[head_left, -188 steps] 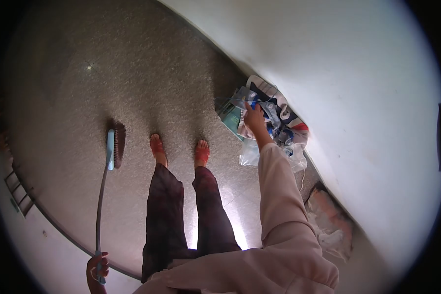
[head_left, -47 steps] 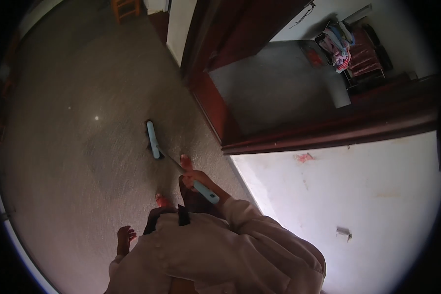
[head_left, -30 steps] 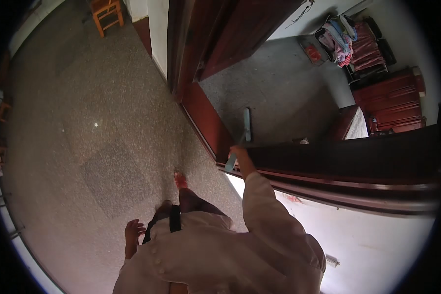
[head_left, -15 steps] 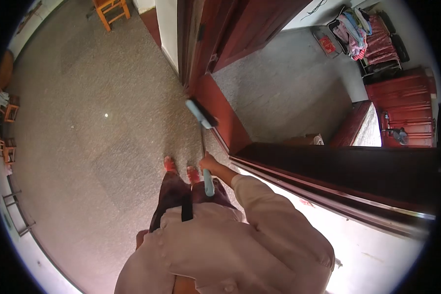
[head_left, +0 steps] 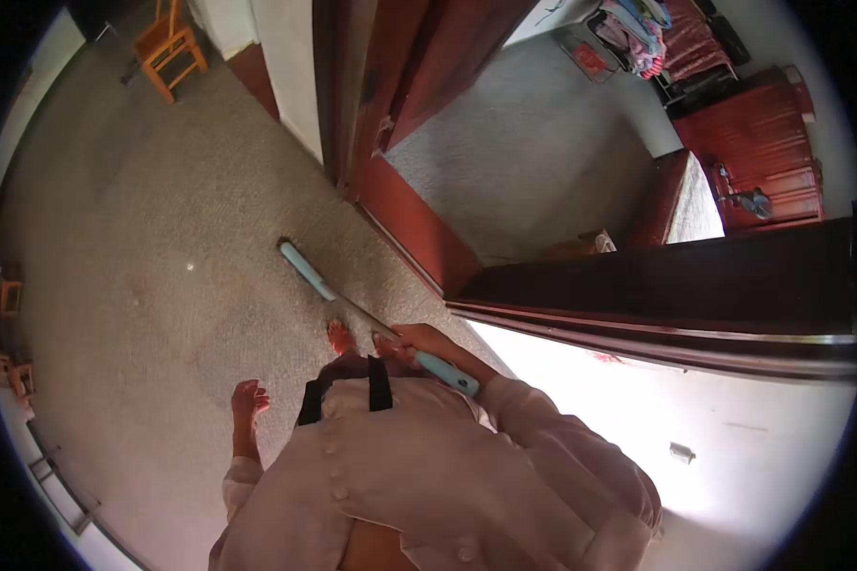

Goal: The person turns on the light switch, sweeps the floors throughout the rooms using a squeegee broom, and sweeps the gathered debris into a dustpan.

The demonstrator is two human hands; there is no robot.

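My right hand [head_left: 423, 343] is wrapped around the handle of a broom, just above its light-blue grip end [head_left: 448, 374]. The broom's light-blue head [head_left: 305, 269] lies low at the floor ahead of my feet, its dark bristles barely showing along the edge. My left hand [head_left: 248, 397] hangs out to the left side, away from the broom, with nothing in it and its fingers loosely apart. Below the broom's shaft my feet [head_left: 341, 337] show on the grey floor [head_left: 162, 324].
A red door sill [head_left: 409, 224] and dark red door frame [head_left: 352, 105] lead to another room on the right. Beyond them are piled clothes [head_left: 633, 33] and a red cabinet [head_left: 752, 143]. A wooden chair [head_left: 169, 52] stands far left; a white wall [head_left: 733, 457] is at my right.
The broom head has swung left from beside the door sill onto the open floor. My left hand has come out into view on the left. The camera view has shifted slightly.
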